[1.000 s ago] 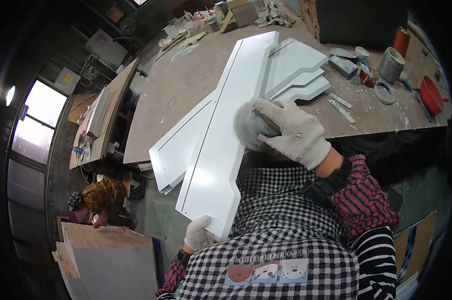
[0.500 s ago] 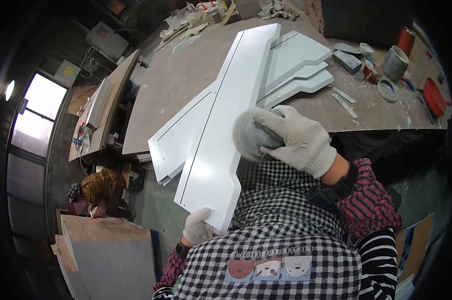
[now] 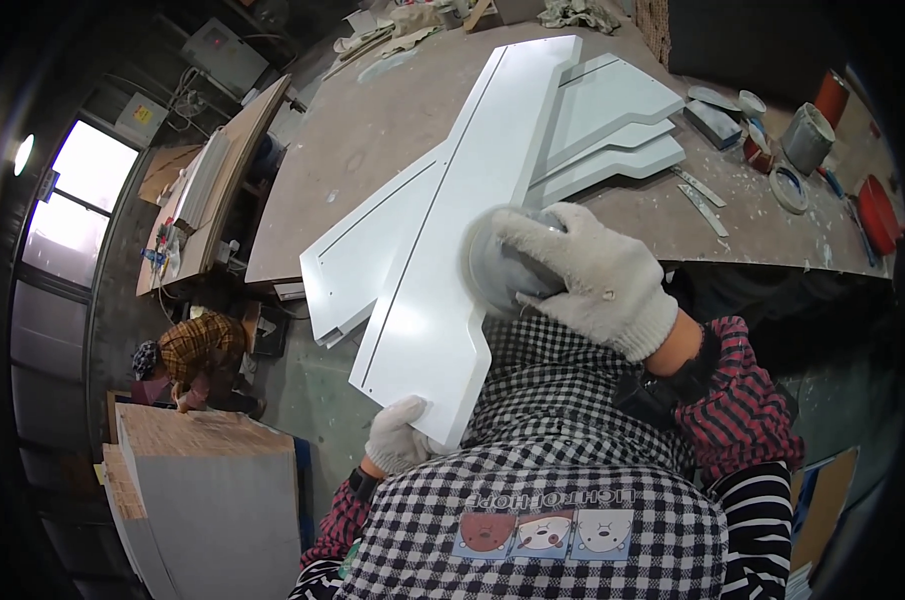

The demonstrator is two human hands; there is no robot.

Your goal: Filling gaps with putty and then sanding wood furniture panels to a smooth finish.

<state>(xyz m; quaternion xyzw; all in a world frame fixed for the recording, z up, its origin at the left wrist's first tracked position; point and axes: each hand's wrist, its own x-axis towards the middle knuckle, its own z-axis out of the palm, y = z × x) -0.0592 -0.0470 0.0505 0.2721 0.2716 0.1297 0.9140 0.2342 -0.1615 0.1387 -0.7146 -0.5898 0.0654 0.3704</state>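
A long white panel (image 3: 428, 270) with a thin dark groove and a notched right edge slants across the table, its near end reaching out toward my apron. My left hand (image 3: 401, 436), in a white knit glove, grips that near end. Against the panel's right edge, my gloved right hand (image 3: 598, 270) wraps round a grey round sander (image 3: 503, 265), whose disc looks blurred. Under the long panel lie other white panels (image 3: 613, 105), crossing it at an angle, with ends showing at the left and upper right.
The brown worktable (image 3: 373, 120) carries two metal strips (image 3: 701, 200), a tape roll (image 3: 789, 188), a grey can (image 3: 807, 135) and a red bowl (image 3: 879, 215) at right. Cloths lie along the far edge. A person (image 3: 203, 360) bends over a grey-sided stack (image 3: 213, 490) at lower left.
The sander has shifted slightly left along the panel's edge with my right hand. My left hand keeps its grip on the near end. The whole view has shifted a little.
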